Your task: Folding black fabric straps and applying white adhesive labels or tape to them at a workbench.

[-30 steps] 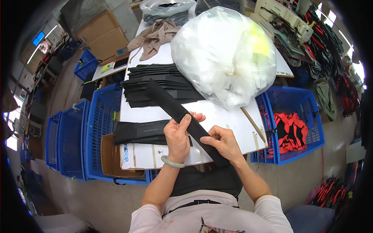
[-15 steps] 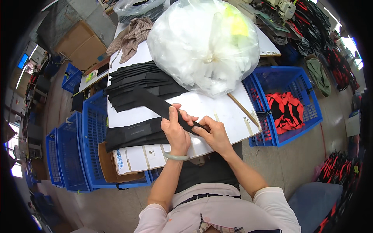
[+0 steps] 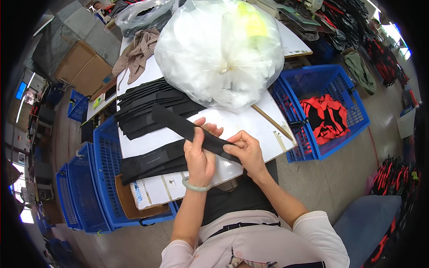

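Observation:
A flat black fabric strip (image 3: pixel 176 125) is held slantwise above the white table (image 3: pixel 230 121). My left hand (image 3: pixel 199 161) grips its middle, thumb on top and the fingers reaching out underneath. At the strip's near right end, my right hand (image 3: pixel 250 154) pinches the edge between thumb and fingers. Beyond the strip lies a fanned pile of black strips (image 3: pixel 143 107). A second, smaller pile of black strips (image 3: pixel 154 161) rests left of my left hand, at the near part of the table.
A big clear plastic bag (image 3: pixel 210 53) of white pieces fills the far table, with a wooden stick (image 3: pixel 272 123) beside it. Checked cloth (image 3: pixel 140 51) lies far left. Blue crates (image 3: pixel 109 156) stand left; another blue crate (image 3: pixel 357 116) at right holds red-and-black pieces (image 3: pixel 328 123).
The view has shifted slightly. My left fingers have straightened, and my right hand has moved toward the strip's near end, where more of its flat face now shows between my hands.

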The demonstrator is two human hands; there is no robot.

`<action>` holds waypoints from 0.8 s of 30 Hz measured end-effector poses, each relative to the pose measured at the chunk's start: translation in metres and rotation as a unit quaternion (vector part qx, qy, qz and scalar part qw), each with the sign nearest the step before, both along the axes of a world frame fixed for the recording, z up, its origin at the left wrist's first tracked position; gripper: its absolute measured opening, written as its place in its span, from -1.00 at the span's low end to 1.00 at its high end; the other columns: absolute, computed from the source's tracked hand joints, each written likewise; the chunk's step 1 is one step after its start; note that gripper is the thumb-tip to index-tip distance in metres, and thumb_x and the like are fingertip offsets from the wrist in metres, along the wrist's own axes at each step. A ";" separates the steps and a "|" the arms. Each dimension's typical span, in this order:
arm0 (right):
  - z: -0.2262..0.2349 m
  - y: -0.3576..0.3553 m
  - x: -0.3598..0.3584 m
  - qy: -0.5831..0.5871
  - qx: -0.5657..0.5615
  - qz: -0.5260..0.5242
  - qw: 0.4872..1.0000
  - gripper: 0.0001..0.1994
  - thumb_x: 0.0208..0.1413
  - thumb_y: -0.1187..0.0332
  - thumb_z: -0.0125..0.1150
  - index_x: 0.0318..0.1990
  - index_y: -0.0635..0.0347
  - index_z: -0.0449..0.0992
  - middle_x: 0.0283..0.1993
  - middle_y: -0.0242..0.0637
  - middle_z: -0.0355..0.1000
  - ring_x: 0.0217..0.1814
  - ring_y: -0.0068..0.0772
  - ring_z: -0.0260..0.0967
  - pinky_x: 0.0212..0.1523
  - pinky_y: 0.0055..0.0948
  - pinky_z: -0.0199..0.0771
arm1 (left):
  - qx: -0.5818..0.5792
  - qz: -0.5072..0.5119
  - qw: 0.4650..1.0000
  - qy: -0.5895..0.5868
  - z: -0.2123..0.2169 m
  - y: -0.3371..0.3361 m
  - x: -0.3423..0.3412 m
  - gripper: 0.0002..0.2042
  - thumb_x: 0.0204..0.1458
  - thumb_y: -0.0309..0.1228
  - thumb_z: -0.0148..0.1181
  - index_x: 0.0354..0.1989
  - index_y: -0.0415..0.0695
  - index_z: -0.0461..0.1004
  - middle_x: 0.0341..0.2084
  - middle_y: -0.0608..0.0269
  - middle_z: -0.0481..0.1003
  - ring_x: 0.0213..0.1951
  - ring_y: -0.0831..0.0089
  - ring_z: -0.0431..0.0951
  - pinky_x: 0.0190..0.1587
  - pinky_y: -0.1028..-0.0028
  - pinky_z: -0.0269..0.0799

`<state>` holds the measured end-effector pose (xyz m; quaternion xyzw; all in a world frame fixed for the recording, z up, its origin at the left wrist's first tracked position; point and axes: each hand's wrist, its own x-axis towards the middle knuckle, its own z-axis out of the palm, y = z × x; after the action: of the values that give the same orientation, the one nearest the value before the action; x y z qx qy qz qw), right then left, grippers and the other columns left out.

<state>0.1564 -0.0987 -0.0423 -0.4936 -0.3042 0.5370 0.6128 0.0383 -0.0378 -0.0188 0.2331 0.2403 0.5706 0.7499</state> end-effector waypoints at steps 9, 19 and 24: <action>-0.006 -0.002 0.001 -0.171 0.052 -0.015 0.984 -0.91 0.14 0.51 0.24 -0.30 0.28 0.43 -0.49 -0.40 0.49 -0.43 -0.82 0.32 -0.40 -0.74 0.27 | 0.061 -0.059 0.991 0.104 -0.012 -0.004 -0.002 -0.76 0.30 -0.40 -0.04 -0.01 -0.33 0.34 -0.17 -0.12 0.53 -0.08 0.08 0.59 0.06 0.16 0.50; 0.005 -0.003 0.009 -0.512 0.178 -0.043 0.839 -0.62 -0.14 0.36 0.46 -0.15 0.28 0.50 -0.28 -0.14 0.49 -0.28 -0.08 0.51 -0.27 -0.31 0.52 | -0.109 -0.054 0.988 -0.100 -0.015 0.019 0.003 -0.73 0.31 -0.19 -0.05 -0.19 -0.18 0.33 -0.50 0.26 0.32 -0.37 0.34 0.37 -0.04 0.20 0.40; 0.000 -0.004 0.014 -0.529 0.178 -0.057 0.828 -0.58 -0.17 0.34 0.49 -0.12 0.28 0.52 -0.29 -0.12 0.50 -0.31 -0.10 0.51 -0.29 -0.33 0.52 | -0.157 -0.050 0.978 -0.129 -0.010 0.019 0.004 -0.69 0.27 -0.17 0.01 -0.11 -0.20 0.36 -0.30 0.09 0.49 -0.09 0.13 0.51 0.21 0.09 0.33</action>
<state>0.1703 -0.1023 -0.0426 -0.6011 -0.6433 0.0947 0.4646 0.0424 -0.0193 -0.0287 0.0487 0.2157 0.5125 0.8297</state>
